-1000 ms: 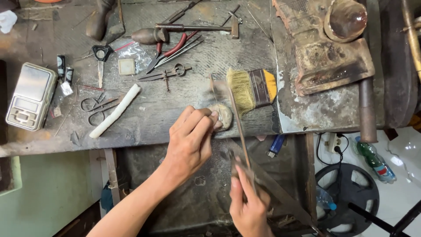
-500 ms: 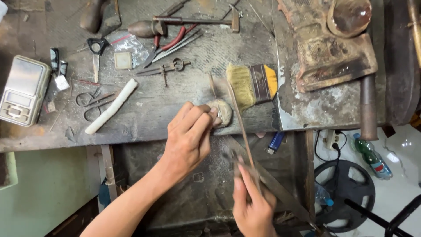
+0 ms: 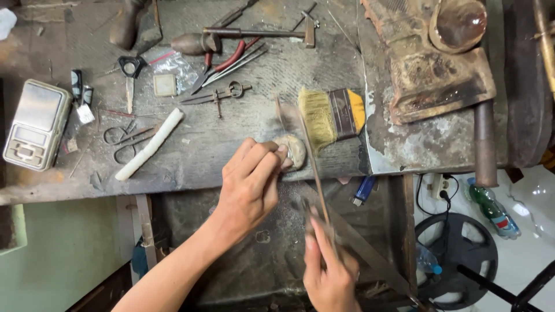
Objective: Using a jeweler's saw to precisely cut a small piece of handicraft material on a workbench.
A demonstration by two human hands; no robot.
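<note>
At the left edge of the worktop (image 3: 231,156) lies a small grey pocket scale (image 3: 36,124). Next to it are little scissors (image 3: 122,140) and a white stick (image 3: 149,144), like a roll of chalk. Farther back rest red-handled pliers (image 3: 222,63) and a hammer (image 3: 254,33).

The left hand (image 3: 248,188) is at the front edge of the worktop, near the middle. Its fingers are bent and pinch a small pale lump (image 3: 295,151), pressing it down on the edge of the wood. What the lump is made of cannot be told.

Just to the right, the right hand (image 3: 329,271) is below the worktop. Its fingers are wrapped around the handle of a long thin file (image 3: 309,162). The file slants up and lies across the lump, touching it.

A flat brush (image 3: 330,112) with yellow bristles sits just behind the lump. At the right back corner stands a big rusty metal block (image 3: 433,63).

The step in hand looks like filing the lump. The next stroke needs a steady pinch and a straight push, so the file does not slip onto the fingers.
</note>
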